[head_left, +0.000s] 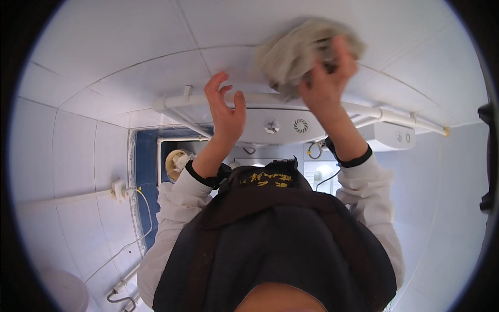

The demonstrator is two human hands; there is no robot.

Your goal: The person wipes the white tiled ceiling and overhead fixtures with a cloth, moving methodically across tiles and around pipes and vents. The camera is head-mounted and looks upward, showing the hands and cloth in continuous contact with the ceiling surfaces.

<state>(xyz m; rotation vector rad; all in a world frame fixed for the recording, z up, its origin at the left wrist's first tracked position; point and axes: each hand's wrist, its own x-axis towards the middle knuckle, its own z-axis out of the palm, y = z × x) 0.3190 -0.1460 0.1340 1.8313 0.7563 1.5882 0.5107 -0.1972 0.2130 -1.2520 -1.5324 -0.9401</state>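
Raised in front of me, my right hand (pixel 330 78) grips a crumpled greyish-beige cloth (pixel 291 54). The cloth is against or very close to the white tiled wall (pixel 228 23), and both it and the fingers are smeared by motion. To its left, my left hand (pixel 226 112) is up with loosely bent fingers apart and nothing in them. It is nearest to a white horizontal pipe (pixel 260 99), which passes behind both of my wrists; whether it touches the pipe I cannot tell.
Below the pipe is a white cistern (pixel 283 125) with a round silver button; another white cistern (pixel 392 136) is at the right. A waste bin (pixel 173 165) with white paper stands low at the left. A cable (pixel 150 213) hangs from a wall fitting (pixel 118 191).
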